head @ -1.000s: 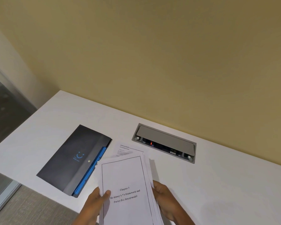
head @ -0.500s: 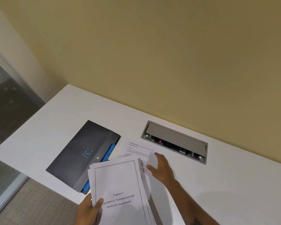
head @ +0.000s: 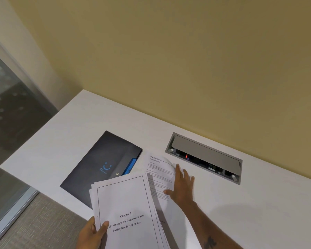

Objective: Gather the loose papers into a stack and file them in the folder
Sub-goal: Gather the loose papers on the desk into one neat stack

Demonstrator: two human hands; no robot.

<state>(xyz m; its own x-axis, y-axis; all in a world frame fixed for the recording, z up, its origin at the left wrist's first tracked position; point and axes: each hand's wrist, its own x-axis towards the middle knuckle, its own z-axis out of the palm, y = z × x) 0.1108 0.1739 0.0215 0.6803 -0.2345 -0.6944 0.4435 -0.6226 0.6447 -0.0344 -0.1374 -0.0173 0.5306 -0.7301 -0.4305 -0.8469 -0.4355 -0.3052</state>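
Observation:
My left hand grips a stack of white printed papers by its lower left corner, thumb on the title page. The stack hangs over the table's front edge and covers the near corner of a dark grey folder, which lies shut on the white table with a blue edge showing. One loose printed sheet lies right of the folder, partly under the stack. My right hand holds that sheet's right edge, thumb on top. The sheet's far right corner curls up off the table.
A grey recessed power and socket box with its lid raised is set into the table just beyond my right hand. A yellow wall runs behind it. A glass partition and carpet lie off the table's left edge.
My right hand left the stack, reached forward to the loose sheet and took its right edge, which now curls up. My left hand holds the stack alone, shifted slightly left.

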